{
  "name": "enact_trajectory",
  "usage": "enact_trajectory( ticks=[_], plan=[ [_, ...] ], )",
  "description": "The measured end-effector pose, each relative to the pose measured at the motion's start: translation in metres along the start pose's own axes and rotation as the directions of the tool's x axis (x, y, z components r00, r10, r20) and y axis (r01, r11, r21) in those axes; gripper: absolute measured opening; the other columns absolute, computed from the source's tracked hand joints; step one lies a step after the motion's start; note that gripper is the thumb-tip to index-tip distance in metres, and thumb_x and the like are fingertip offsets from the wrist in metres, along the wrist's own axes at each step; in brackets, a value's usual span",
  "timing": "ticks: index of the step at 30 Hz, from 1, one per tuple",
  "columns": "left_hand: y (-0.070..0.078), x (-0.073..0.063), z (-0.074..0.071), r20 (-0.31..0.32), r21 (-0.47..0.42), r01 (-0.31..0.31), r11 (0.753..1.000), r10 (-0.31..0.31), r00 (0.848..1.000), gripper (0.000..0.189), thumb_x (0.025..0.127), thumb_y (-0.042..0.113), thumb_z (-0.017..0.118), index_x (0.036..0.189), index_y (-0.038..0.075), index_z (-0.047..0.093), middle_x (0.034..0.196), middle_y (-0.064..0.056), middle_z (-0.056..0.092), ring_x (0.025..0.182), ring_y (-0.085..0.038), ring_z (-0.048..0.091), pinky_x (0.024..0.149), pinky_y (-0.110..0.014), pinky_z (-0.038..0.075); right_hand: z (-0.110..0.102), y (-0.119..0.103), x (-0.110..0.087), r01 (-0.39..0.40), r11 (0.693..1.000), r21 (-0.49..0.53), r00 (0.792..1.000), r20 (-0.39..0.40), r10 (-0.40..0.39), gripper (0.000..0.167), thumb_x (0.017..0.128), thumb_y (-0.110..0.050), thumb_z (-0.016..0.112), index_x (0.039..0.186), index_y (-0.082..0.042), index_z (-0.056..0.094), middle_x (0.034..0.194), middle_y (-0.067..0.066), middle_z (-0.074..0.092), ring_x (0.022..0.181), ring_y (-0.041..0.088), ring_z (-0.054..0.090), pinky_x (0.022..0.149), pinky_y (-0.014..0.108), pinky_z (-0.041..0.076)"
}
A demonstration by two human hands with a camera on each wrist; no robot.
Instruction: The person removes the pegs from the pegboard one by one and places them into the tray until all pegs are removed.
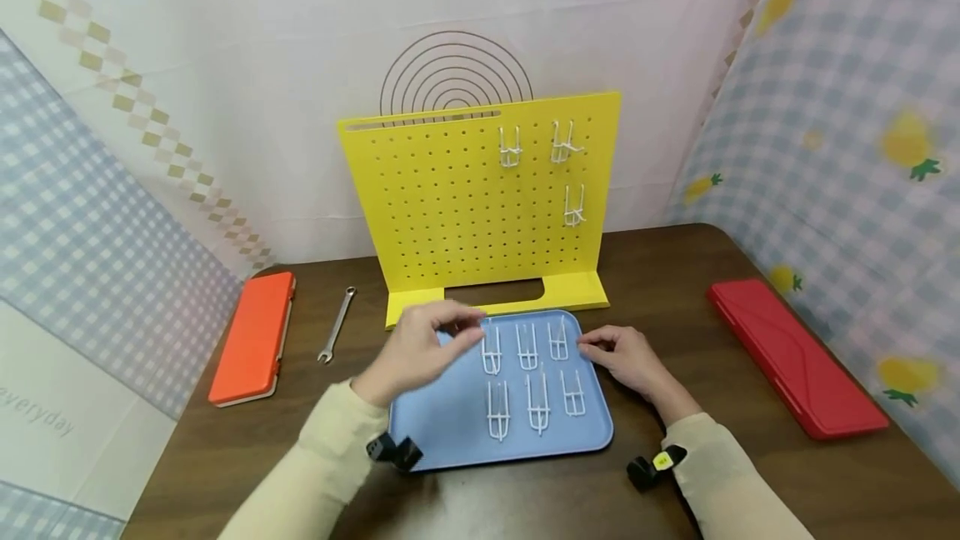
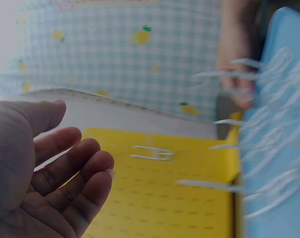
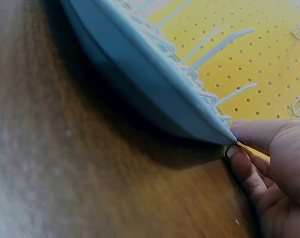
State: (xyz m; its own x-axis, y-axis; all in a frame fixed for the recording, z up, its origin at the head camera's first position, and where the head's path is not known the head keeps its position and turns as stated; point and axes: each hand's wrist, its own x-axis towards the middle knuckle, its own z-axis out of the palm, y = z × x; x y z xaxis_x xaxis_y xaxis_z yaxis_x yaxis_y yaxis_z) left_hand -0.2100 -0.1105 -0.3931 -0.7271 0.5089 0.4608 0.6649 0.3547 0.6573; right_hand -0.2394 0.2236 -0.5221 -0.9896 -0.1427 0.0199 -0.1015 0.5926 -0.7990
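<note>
Right hand (image 1: 624, 359): grip pinches rim of blue rectangular tray (image 1: 442, 423). Left hand (image 1: 416, 350): grip spread, fingers loosely curved, above tray. Six white wire hooks (image 1: 537, 410) lie on tray.

A blue tray (image 1: 438, 432) bearing six white wire hooks (image 1: 498, 416) lies in front of the yellow pegboard (image 1: 450, 207), where three more hang.

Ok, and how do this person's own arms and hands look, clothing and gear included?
Long cream-coloured fabric sleeves reach both wrists. The left hand and right hand are ungloved. Each wrist carries a small, blocky black device; the right one has a yellow label, its markings too small to read.
</note>
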Motion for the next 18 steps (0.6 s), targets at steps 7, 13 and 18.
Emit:
enact_trajectory(
  ticks=[7, 13, 18],
  plan=[
    [0.015, 0.081, -0.035, -0.016, 0.012, 0.085, 0.996, -0.085, 0.996, 0.027, 0.093, 0.021, 0.066, 0.118, 0.011, 0.067, 0.093, 0.005, 0.068, 0.078, -0.01, 0.063, 0.066, -0.027, 0.054, 0.0, 0.0, 0.0, 0.002, 1.0, -0.008, 1.0, -0.005, -0.003, 0.023, 0.089, -0.029, 0.071, 0.106, -0.015, 0.075, 0.107, 0.004, 0.069, 0.093, 0.019, 0.06, 0.079, 0.035, 0.049],
    [-0.001, 0.137, -0.038, -0.037, 0.175, 0.131, 0.976, -0.126, 0.991, 0.035, 0.095, 0.028, 0.063, 0.126, 0.013, 0.062, 0.085, 0.008, 0.064, 0.077, -0.009, 0.06, 0.069, -0.026, 0.052, 0.002, 0.001, 0.0, -0.002, 1.0, 0.011, 1.0, -0.003, 0.002, 0.024, 0.088, -0.032, 0.071, 0.106, -0.016, 0.075, 0.108, 0.003, 0.069, 0.095, 0.018, 0.06, 0.081, 0.035, 0.049],
    [-0.015, 0.165, -0.035, -0.058, 0.258, 0.186, 0.948, -0.177, 0.983, 0.046, 0.095, 0.029, 0.061, 0.138, 0.013, 0.052, 0.086, 0.006, 0.063, 0.073, -0.009, 0.058, 0.069, -0.026, 0.05, 0.002, 0.0, -0.003, -0.009, 1.0, 0.019, 1.0, -0.004, 0.009, 0.023, 0.088, -0.03, 0.071, 0.106, -0.017, 0.075, 0.107, 0.002, 0.069, 0.096, 0.018, 0.06, 0.081, 0.035, 0.049]
  ],
)
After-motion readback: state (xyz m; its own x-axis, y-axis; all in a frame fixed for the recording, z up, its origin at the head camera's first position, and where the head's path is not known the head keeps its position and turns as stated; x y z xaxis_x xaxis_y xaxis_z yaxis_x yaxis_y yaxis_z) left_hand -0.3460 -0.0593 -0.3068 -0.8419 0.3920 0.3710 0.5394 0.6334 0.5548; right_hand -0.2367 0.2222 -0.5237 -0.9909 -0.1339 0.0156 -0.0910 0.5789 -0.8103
